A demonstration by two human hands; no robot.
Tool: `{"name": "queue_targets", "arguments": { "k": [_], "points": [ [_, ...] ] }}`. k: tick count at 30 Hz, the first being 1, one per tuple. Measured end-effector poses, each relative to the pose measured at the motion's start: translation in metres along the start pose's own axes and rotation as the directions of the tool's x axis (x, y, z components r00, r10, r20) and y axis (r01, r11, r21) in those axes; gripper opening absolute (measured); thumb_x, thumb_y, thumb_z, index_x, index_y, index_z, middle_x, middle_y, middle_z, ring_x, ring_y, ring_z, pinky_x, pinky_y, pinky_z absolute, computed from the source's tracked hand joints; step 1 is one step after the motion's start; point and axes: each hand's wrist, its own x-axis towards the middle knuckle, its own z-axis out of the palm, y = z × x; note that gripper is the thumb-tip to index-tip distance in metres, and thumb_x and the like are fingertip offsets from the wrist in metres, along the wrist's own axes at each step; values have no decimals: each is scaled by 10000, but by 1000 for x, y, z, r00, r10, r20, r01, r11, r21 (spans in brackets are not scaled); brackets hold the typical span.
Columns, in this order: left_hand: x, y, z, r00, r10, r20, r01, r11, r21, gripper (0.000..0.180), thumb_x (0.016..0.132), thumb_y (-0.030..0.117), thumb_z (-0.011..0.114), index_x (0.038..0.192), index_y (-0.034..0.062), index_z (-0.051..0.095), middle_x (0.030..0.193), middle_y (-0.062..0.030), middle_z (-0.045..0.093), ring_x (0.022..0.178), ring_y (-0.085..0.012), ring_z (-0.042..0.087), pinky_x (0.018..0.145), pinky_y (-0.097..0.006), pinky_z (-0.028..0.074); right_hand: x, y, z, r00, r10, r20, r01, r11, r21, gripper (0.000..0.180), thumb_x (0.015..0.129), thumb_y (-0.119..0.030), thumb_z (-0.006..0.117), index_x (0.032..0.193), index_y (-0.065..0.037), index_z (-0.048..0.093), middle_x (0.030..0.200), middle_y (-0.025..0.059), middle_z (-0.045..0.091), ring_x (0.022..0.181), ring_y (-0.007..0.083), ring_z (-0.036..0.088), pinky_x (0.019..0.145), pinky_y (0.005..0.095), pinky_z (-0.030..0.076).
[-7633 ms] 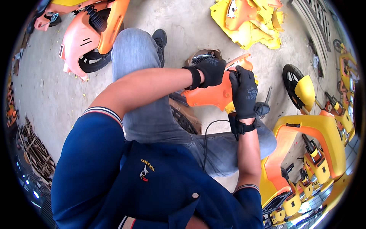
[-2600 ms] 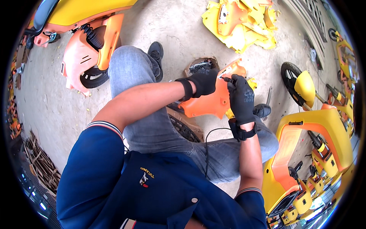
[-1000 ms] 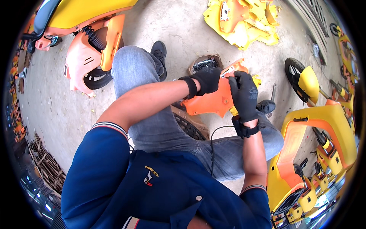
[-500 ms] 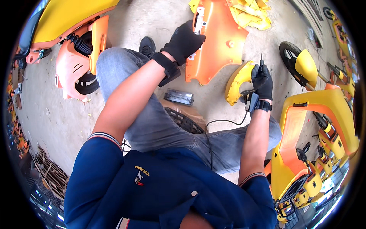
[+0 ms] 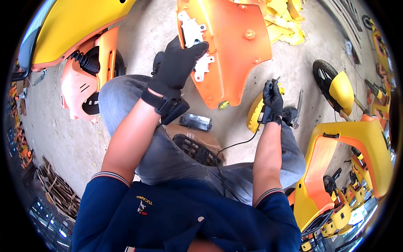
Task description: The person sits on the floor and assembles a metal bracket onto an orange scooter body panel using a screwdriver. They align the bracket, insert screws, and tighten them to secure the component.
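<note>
The left hand (image 5: pixel 178 61) grips the orange panel (image 5: pixel 235 46), just to its right, with the white bracket (image 5: pixel 192 31) already on. The right hand (image 5: pixel 273 98) holds a pointed tool (image 5: pixel 277 78), off the panel (what's left doesn't show).

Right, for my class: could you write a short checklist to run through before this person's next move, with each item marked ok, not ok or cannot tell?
1. Left hand gripping the orange panel by its edge: ok.
2. Right hand holding the thin-tipped tool: ok.
3. Tool tip touching the white bracket: not ok, it is well apart.
4. White bracket firmly fastened to the panel: cannot tell, the left hand covers part of it.
5. Wrench clear of the panel: ok, it lies near the right shoe.
</note>
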Motion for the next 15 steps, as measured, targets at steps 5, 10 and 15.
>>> {"name": "queue_targets", "arguments": {
  "k": [5, 10, 15],
  "points": [
    [-1, 7, -2, 998, -63, 11, 64, 976, -207, 343, 924, 123, 683, 1218, -41, 614, 1070, -79, 705, 910, -147, 683, 804, -296, 548, 23, 8, -1, 999, 36, -8, -37, 992, -123, 197, 984, -63, 618, 1180, -51, 627, 1134, 134, 685, 1118, 298, 645, 1020, 453, 535],
    [-9, 20, -1, 998, -68, -13, 67, 995, -71, 281, 958, 142, 663, 1178, -25, 613, 1069, -79, 674, 929, -152, 684, 800, -290, 559, 43, 21, 10, 999, 26, -18, -31, 953, -302, 353, 973, -74, 634, 1313, -130, 556, 1084, 96, 681, 1074, 310, 665, 971, 504, 557],
    [-3, 13, -4, 985, -145, -90, 135, 985, -104, 249, 962, 129, 655, 1158, -23, 636, 1021, -65, 684, 902, -134, 678, 793, -286, 550, 56, 33, -9, 983, -10, -182, -36, 969, -245, 173, 985, -162, 625, 1143, -99, 592, 899, 49, 621, 871, 241, 650, 957, 496, 558]
  ]
}}
